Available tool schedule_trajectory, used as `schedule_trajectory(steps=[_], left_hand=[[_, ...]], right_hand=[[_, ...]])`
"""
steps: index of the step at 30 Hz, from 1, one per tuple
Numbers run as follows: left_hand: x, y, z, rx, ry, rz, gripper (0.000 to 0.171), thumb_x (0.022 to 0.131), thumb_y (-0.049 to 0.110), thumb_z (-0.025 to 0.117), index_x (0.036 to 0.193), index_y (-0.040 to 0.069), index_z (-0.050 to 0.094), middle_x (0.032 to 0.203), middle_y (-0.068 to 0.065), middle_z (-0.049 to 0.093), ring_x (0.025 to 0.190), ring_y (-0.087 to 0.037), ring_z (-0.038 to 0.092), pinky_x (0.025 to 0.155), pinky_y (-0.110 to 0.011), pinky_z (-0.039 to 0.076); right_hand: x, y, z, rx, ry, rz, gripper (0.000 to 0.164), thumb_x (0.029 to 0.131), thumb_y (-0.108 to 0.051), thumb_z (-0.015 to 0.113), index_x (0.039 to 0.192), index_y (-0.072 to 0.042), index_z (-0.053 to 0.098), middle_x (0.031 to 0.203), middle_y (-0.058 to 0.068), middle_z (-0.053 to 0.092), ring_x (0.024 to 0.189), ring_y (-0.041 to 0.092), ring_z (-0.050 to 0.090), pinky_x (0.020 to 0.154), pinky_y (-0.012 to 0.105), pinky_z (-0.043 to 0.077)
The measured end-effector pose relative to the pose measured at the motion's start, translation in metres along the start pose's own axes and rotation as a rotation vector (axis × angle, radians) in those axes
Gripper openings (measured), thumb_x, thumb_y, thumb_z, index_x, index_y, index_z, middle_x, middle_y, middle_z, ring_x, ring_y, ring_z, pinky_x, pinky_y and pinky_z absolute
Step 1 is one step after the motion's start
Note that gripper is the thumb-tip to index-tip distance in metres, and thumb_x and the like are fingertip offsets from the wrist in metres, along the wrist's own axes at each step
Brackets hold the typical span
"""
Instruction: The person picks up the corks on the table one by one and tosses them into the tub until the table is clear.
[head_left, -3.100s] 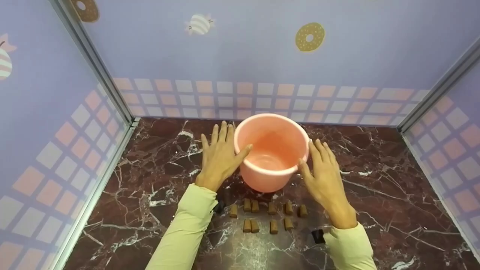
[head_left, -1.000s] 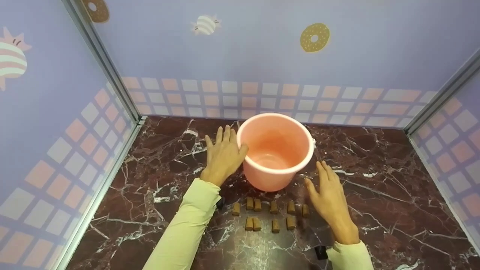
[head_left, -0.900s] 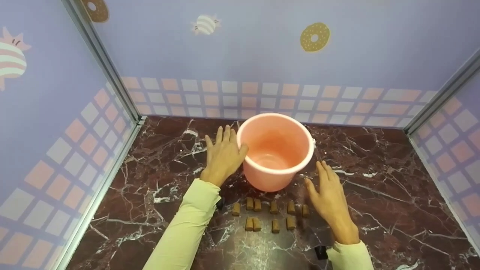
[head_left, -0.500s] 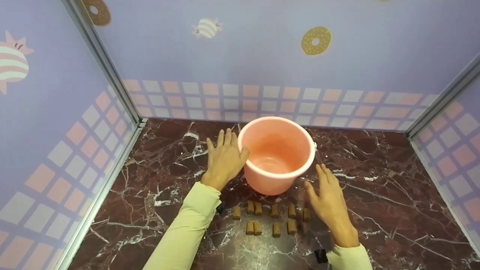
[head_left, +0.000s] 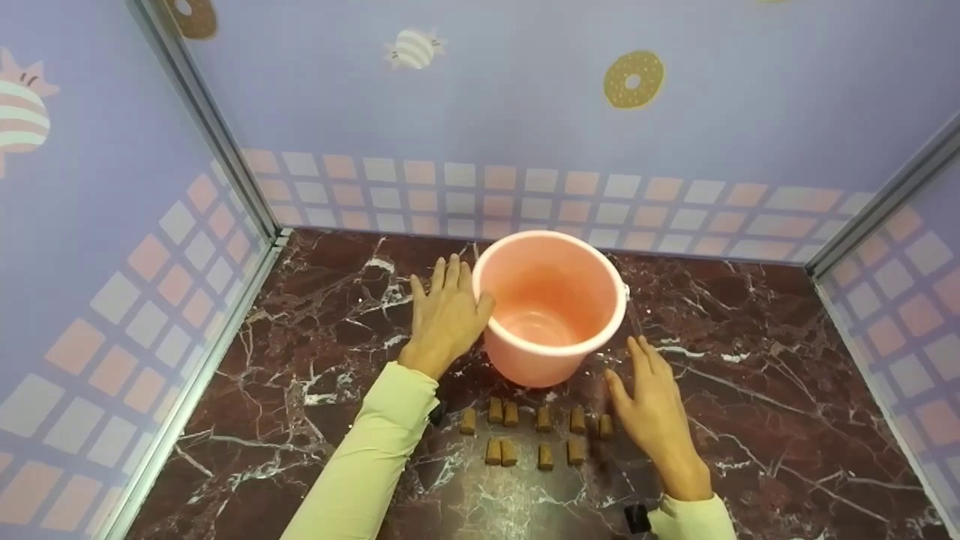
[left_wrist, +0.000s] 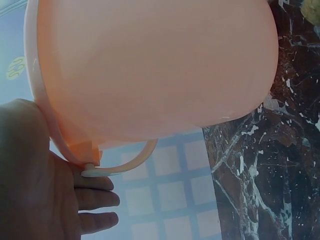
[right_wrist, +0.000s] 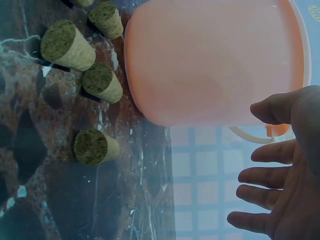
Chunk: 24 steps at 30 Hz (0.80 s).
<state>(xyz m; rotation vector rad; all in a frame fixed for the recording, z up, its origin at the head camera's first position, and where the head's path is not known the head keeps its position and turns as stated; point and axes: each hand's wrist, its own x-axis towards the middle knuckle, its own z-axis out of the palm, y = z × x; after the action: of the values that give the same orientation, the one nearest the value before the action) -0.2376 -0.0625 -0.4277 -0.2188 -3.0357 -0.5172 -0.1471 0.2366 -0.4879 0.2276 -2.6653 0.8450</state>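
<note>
A pink plastic bucket [head_left: 540,367] stands upright on the dark marbled table, its inside bare. My left hand [head_left: 444,321] rests at its left rim, thumb over the edge and fingers straight along the outside; in the left wrist view the fingers [left_wrist: 97,199] lie by the handle's end. To the bucket's lower right, my right hand [head_left: 656,405] hovers apart from it, fingers extended, holding nothing. In front of the bucket, several short brown stubs [head_left: 544,418] lie in two rows; the right wrist view shows one stub [right_wrist: 67,45] with a rough greenish end and pale wrapping.
Patterned lilac panels surround the table, with a back wall [head_left: 480,112] close behind the bucket and metal corner posts [head_left: 206,120] at the sides. A black strap piece [head_left: 637,517] shows at the right wrist. The bucket's handle [left_wrist: 135,162] hangs behind it.
My right hand has let go of the bucket's right rim and drawn back toward me. My left hand has stayed at the left rim; bucket and stubs have hardly moved.
</note>
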Motion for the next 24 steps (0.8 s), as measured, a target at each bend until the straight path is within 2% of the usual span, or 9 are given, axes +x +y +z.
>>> schedule_trajectory(steps=[3,13,19,24], left_hand=[[0.001,0.0,0.001,0.002,-0.017,0.002,0.074,0.111,0.048,0.029,0.165,-0.002,0.026,0.173,-0.021,0.016,0.16,-0.039,0.014,0.124,-0.07,0.002],[0.0,0.001,-0.001,0.007,0.001,0.003,0.07,0.111,0.043,0.038,0.163,-0.003,0.031,0.172,-0.022,0.02,0.16,-0.039,0.016,0.124,-0.071,0.005],[-0.001,0.0,-0.001,-0.005,0.001,-0.004,0.071,0.111,0.044,0.036,0.164,-0.003,0.03,0.172,-0.021,0.019,0.16,-0.039,0.014,0.124,-0.07,0.003],[0.001,0.001,-0.001,0.001,-0.017,-0.01,0.072,0.111,0.046,0.033,0.164,-0.003,0.029,0.172,-0.021,0.018,0.16,-0.039,0.013,0.124,-0.07,0.002]], right_hand=[[-0.002,0.001,0.002,0.0,-0.021,0.02,0.06,0.099,-0.012,0.072,0.148,0.015,0.048,0.153,0.038,0.044,0.142,0.057,0.041,0.116,0.071,0.033],[-0.001,-0.002,0.01,0.011,-0.015,0.003,0.059,0.096,-0.009,0.075,0.144,0.015,0.052,0.15,0.039,0.047,0.137,0.058,0.046,0.116,0.069,0.036],[-0.002,0.0,0.011,0.017,0.01,-0.011,0.058,0.095,-0.008,0.075,0.143,0.015,0.053,0.148,0.038,0.05,0.135,0.058,0.048,0.114,0.069,0.038],[-0.006,0.006,0.011,0.022,-0.013,0.027,0.059,0.096,-0.007,0.075,0.145,0.015,0.051,0.15,0.039,0.048,0.137,0.058,0.046,0.116,0.069,0.035]])
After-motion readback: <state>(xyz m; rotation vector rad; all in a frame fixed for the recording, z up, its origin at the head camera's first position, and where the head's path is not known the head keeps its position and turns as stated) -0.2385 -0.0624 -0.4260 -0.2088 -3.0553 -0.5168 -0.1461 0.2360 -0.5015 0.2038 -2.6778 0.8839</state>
